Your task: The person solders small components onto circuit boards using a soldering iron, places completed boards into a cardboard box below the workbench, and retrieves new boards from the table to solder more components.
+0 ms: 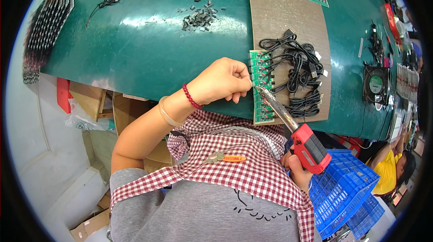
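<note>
The fingers [241, 88] of the left hand [223, 82] are curled together and pinch something too small to make out, held against the left edge of the green circuit board [260, 86]. The right hand [297, 170] is wrapped tight around the red handle of the soldering iron [288, 122], whose metal tip meets the board just beside the left fingertips.

The board lies near the person on a brown mat [284, 16], on the green surface [135, 39]. Black cables [295, 68] already run from its right edge and lie coiled on the mat, so a good part of the board seems wired; the iron works about midway down the strip, and the joints on the nearer stretch cannot be judged from here.

Farther off and to the left sits a scatter of small dark components [198, 16]. A blue crate [343, 188] stands at the near right, and another person in yellow [388, 165] sits beyond it.
</note>
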Motion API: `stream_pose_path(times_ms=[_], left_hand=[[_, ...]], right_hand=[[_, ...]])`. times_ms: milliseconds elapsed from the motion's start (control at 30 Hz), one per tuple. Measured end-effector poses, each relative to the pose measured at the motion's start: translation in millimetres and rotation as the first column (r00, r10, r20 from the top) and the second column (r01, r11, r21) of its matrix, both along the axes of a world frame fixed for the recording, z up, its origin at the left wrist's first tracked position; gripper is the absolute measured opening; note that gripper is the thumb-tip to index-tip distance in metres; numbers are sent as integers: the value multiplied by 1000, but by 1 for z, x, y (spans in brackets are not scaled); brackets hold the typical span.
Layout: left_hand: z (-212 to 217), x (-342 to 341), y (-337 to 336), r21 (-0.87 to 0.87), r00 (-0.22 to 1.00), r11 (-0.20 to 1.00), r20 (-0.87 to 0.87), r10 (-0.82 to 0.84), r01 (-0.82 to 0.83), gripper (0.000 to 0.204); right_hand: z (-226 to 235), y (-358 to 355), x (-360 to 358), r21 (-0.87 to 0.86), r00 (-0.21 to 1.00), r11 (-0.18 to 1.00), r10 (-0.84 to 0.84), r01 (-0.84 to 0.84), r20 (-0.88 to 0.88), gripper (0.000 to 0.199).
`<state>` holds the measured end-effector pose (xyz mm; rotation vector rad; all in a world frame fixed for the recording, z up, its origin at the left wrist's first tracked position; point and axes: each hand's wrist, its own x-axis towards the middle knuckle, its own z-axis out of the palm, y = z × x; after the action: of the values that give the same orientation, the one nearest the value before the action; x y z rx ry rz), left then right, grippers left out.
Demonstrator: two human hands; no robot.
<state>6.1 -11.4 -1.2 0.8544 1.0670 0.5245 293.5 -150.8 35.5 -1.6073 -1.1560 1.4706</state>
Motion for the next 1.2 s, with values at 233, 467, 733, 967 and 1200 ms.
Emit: stream_pose_path(times_ms=[233,467,733,967,1200], left_hand=[[-2,0,0,-2,1000,1000,12,3,-3,8],[2,1,3,28,1000,999,17,14,-14,9],[6,-23,12,348,935,937,-321,149,-30,14],[-11,-56,32,675,343,658,-737,582,335,9],[-11,-54,31,704,328,596,-708,625,386,6]], right_hand=[[10,21,-19,126,989,991,-26,44,-144,39],[14,38,-26,270,979,955,-72,123,-191,34],[9,48,-26,357,958,909,-123,214,-261,32],[14,54,-28,367,949,903,-118,225,-291,31],[15,54,-27,399,946,892,-84,211,-312,31]])
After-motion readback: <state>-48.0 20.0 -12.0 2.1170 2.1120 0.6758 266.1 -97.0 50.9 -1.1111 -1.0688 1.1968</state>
